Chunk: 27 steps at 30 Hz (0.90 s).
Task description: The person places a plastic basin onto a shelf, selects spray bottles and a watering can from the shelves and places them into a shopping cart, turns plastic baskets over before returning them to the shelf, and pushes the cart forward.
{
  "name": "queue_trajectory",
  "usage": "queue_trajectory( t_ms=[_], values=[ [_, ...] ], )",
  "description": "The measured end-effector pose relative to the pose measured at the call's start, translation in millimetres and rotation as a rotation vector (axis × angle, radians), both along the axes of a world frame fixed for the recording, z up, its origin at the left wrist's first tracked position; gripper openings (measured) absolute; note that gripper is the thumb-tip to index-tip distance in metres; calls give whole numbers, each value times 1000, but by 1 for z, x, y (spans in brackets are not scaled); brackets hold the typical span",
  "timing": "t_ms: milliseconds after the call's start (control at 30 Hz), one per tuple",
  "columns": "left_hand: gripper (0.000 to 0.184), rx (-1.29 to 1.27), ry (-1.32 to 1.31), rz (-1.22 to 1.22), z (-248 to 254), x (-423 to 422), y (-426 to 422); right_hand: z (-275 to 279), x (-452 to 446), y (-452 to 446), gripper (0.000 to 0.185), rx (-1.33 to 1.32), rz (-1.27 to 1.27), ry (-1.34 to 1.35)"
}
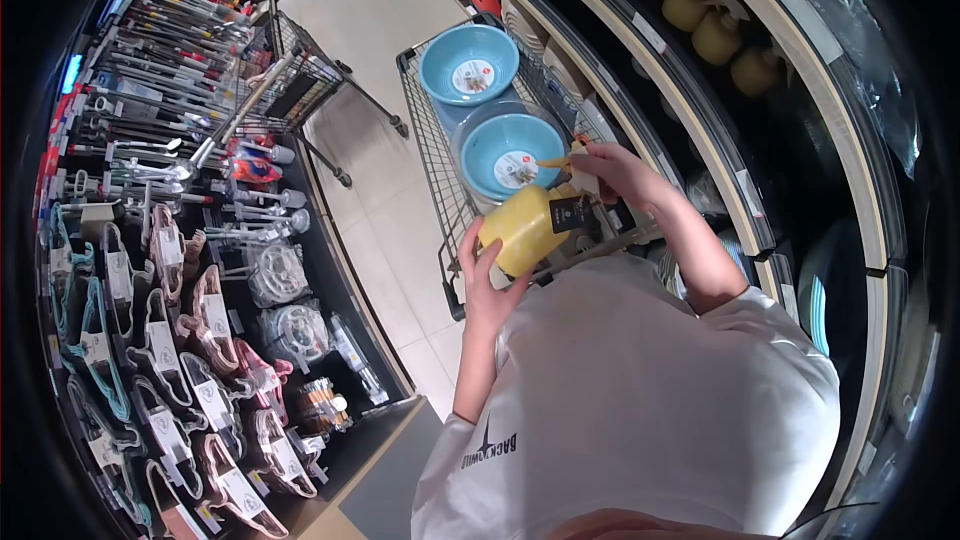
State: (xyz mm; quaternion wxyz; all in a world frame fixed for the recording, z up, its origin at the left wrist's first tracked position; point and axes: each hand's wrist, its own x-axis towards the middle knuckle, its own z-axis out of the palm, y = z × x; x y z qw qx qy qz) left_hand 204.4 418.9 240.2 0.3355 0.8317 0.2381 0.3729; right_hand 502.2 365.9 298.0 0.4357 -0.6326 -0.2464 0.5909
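A yellow spray bottle (pixel 520 230) with a black hanging tag (pixel 571 214) is held tilted in front of my body. My left hand (pixel 488 278) cups the bottle's rounded body, fingers and thumb around its base. My right hand (pixel 617 176) is closed at the sprayer head, with the yellow nozzle (pixel 552 163) pointing left past the fingers. Part of the trigger is hidden by the right hand. Just beyond the bottle, a blue basin (pixel 480 162) with a round label sits in the shopping cart (pixel 440 205).
Another blue basin (pixel 446 65) is at the cart's far end. Similar spray bottles (pixel 715 40) stand on the right shelf. Along the left, a rack holds hangers (pixel 165 340) and long-handled tools. A second cart (pixel 285 80) stands across the tiled aisle (pixel 365 130).
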Motion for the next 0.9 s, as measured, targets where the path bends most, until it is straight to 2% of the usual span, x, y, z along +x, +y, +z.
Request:
queue_trajectory(
  t_ms=[33,100,133,167,233,267,300,333,400,467,500,533,567,600,733,767,833,900],
  values=[
    [88,-13,3,5,-4,2,-1,-13,4,3,30,-13,5,3],
    [81,-237,204,176,-18,5,-2,-66,17,14,35,32,-92,-64],
    [64,-142,267,207,-41,0,1,-93,24,22,38,82,-130,-71],
    [64,-141,270,207,-64,-7,0,-124,31,31,38,82,-130,-68],
    [44,-141,444,199,-101,-24,-4,-175,38,47,41,72,-235,-366],
    [34,-134,500,210,-115,-33,-10,-181,34,54,43,44,-247,-412],
    [25,-109,542,227,-122,-36,-13,-226,35,64,40,125,-282,-565],
    [22,-91,512,220,-124,-36,-13,-257,35,75,42,149,-299,-685],
    [19,-97,532,231,-120,-31,-14,-293,33,98,46,8,-284,-820],
    [20,-124,608,238,-125,-34,-16,-312,26,110,48,-115,-215,-790],
    [21,-126,633,226,-132,-35,-13,-362,24,118,44,-68,-286,-829],
    [21,-103,623,223,-132,-36,-12,-352,23,116,38,-152,-206,-631],
    [21,-144,663,225,-131,-35,-13,-357,20,116,33,-169,-213,-616],
    [21,-191,705,224,-130,-32,-15,-341,16,112,32,-215,-305,-482],
    [20,-200,717,236,-121,-28,-17,-338,29,99,32,-291,-440,-277],
    [20,-195,711,238,-122,-28,-16,-332,37,91,32,-285,-441,-281],
    [21,-200,743,234,-130,-30,-15,-309,56,67,31,81,-507,-741],
    [21,-194,742,233,-130,-29,-15,-253,95,46,25,219,-594,-828]
  ],
)
